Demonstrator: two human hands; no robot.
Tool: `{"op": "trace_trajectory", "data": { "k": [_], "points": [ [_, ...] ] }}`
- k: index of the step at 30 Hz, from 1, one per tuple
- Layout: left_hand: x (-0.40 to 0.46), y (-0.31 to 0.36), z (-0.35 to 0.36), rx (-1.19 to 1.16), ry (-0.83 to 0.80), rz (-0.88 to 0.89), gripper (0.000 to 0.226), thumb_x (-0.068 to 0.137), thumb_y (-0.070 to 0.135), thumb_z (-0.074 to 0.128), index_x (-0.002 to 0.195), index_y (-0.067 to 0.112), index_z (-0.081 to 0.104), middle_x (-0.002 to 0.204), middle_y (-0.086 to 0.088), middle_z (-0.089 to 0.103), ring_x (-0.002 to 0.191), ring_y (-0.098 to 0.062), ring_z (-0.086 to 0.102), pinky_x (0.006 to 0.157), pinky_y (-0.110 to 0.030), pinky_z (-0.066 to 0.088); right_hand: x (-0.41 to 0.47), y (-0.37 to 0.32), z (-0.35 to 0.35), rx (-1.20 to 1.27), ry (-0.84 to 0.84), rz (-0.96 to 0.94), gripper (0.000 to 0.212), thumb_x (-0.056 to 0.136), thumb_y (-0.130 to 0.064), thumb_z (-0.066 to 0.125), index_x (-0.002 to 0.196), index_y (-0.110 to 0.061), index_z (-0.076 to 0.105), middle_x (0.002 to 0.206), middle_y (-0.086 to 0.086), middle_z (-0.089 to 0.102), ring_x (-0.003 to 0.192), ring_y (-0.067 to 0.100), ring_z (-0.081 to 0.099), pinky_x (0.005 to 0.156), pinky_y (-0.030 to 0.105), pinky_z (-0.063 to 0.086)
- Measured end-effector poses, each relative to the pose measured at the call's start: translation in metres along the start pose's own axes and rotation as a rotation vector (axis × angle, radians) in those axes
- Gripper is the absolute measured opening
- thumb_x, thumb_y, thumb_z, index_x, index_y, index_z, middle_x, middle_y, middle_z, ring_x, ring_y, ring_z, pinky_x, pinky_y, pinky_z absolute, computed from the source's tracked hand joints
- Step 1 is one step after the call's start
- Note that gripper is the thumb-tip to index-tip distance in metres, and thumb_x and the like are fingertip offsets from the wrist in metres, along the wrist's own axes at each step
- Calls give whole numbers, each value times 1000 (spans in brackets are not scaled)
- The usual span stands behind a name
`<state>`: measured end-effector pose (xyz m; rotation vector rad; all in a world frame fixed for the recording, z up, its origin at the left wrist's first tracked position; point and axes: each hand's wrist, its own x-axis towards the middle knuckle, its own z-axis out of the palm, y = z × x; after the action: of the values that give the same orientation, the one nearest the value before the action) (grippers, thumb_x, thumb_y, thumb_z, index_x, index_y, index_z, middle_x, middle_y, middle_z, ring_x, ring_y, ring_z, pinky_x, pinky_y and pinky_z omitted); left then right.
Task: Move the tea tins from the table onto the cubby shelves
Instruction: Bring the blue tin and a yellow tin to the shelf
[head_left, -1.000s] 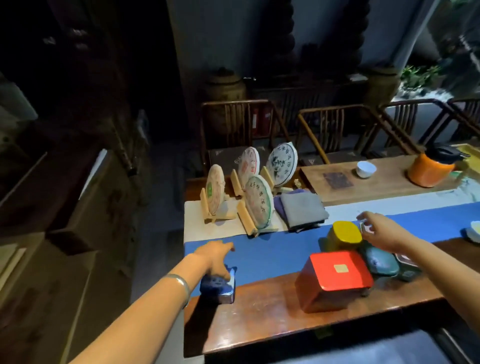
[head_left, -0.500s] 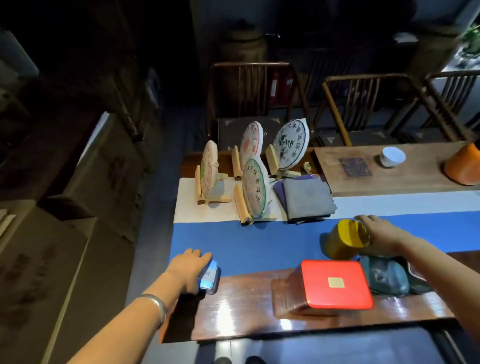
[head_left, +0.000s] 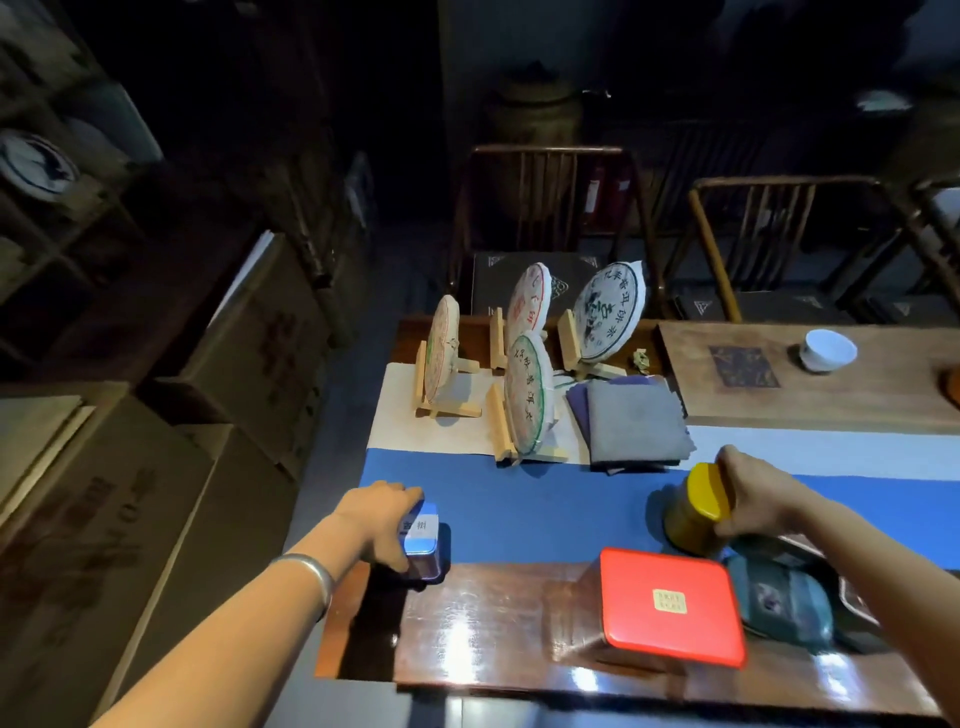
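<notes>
The left hand (head_left: 382, 519) grips a blue tin (head_left: 422, 543) and the right hand (head_left: 753, 499) grips a yellow tin (head_left: 696, 512), but every tin, like the red tin (head_left: 670, 605), sits on the counter (head_left: 493, 623), none shelved.

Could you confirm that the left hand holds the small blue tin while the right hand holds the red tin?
Not quite: in the head view the right hand grips the yellow tin; the red tin sits untouched on the table. The left hand does hold the small blue tin.

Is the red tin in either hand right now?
No. The red tin sits untouched on the table, apart from both hands.
</notes>
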<state>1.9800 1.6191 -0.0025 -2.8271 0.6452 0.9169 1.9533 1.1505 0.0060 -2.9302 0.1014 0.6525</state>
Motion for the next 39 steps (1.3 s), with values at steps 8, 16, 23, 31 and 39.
{"op": "trace_trajectory", "data": {
  "k": [8,16,23,31,39],
  "points": [
    [-19,-7,-23,-107,109,-74,72,65,51,74,123,25,41,118,-1,58,107,-20,55,88,-38,53,-11,-16,-47,38,81,-104,72,43,-46,75,94,-10,40,80,9,59,71,26,56,59,35,43],
    [-42,-5,-46,-262,218,-110,75,60,56,74,123,29,42,115,5,60,101,-13,59,87,-34,55,-30,-45,-105,51,140,-230,73,46,-51,75,101,-18,41,85,2,59,75,15,56,56,28,42],
    [-91,-20,-72,-296,301,-192,69,64,54,75,120,28,44,113,5,61,98,-14,60,84,-32,55,-41,-134,-163,83,207,-450,77,43,-59,69,105,-27,39,89,-10,54,77,5,53,55,20,39],
    [-224,-97,-67,-412,472,-429,62,70,45,76,120,21,49,114,-1,63,100,-19,61,87,-39,53,-65,-332,-189,28,240,-823,76,51,-53,77,110,-23,41,95,-1,57,82,15,56,68,33,51],
    [-447,-194,14,-474,566,-783,66,67,43,76,123,19,53,119,-1,63,103,-22,60,85,-32,48,-164,-581,-160,-63,242,-1204,79,50,-55,72,113,-19,42,97,1,57,83,18,56,63,25,41]
  ]
}}
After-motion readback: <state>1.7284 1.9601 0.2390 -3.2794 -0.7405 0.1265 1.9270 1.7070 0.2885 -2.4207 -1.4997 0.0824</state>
